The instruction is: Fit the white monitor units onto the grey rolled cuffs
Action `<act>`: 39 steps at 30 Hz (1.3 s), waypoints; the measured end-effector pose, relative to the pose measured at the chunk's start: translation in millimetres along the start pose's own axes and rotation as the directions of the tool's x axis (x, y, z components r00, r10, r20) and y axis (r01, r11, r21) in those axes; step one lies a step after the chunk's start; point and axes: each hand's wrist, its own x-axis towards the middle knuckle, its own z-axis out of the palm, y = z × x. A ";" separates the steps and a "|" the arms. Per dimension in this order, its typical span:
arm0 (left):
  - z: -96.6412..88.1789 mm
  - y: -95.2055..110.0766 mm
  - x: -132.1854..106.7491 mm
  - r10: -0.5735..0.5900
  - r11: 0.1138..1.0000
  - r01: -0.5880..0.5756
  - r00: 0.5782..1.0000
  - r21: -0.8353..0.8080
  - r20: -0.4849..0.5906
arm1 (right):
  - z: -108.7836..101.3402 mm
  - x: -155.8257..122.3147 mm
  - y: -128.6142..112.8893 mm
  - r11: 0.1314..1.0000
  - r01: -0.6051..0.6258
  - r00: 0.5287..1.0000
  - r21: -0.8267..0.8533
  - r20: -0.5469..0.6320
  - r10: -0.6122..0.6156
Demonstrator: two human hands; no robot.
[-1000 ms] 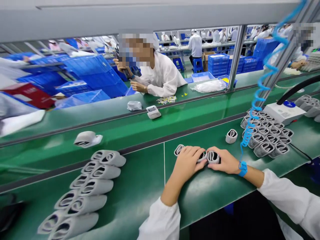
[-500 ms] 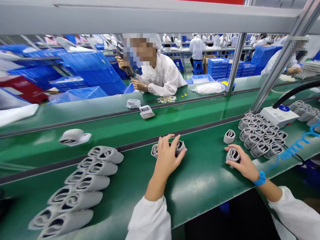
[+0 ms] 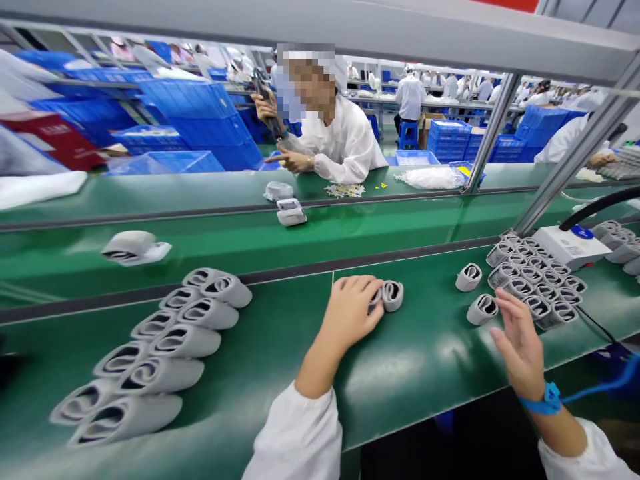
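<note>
My left hand (image 3: pixel 353 307) curls over rolled grey cuffs on the green bench, its fingers closed round one that it mostly covers. Against that one stands another rolled cuff (image 3: pixel 393 295), its spiral end facing me. My right hand (image 3: pixel 520 343), with a blue band at the wrist, is open and holds nothing. Just left of its fingertips a single rolled cuff (image 3: pixel 483 310) rests on the bench, and a further cuff (image 3: pixel 469 277) stands behind it. Many more cuffs (image 3: pixel 537 277) are packed in a block beyond my right hand.
Two slanting rows of cuffs (image 3: pixel 165 340) lie at left. On the lower green strip are a cuff with a white part (image 3: pixel 135 247) and a white device (image 3: pixel 291 212). A white box (image 3: pixel 573 245) with a black hose stands right. A co-worker (image 3: pixel 345 137) sits opposite; metal posts (image 3: pixel 493 133) rise between.
My right hand has let go of a cuff and drawn back from it, opening. My left hand has moved right and its spread fingers have closed over the cuffs. The view has shifted slightly.
</note>
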 end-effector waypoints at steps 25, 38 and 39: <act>-3.1 -44.1 -7.7 0.023 0.997 -0.021 0.999 -0.079 0.035 | 85.8 -4.2 10.9 0.924 -0.339 0.899 0.178 0.350 0.263; 4.1 -11.4 7.6 -0.073 0.997 0.072 0.982 0.009 0.173 | 78.6 3.6 5.5 1.000 0.013 0.814 0.009 0.581 -0.015; 7.1 -9.4 7.9 -0.057 0.998 0.058 0.986 -0.005 0.159 | 79.5 3.1 6.0 0.999 0.047 0.789 0.003 0.613 -0.039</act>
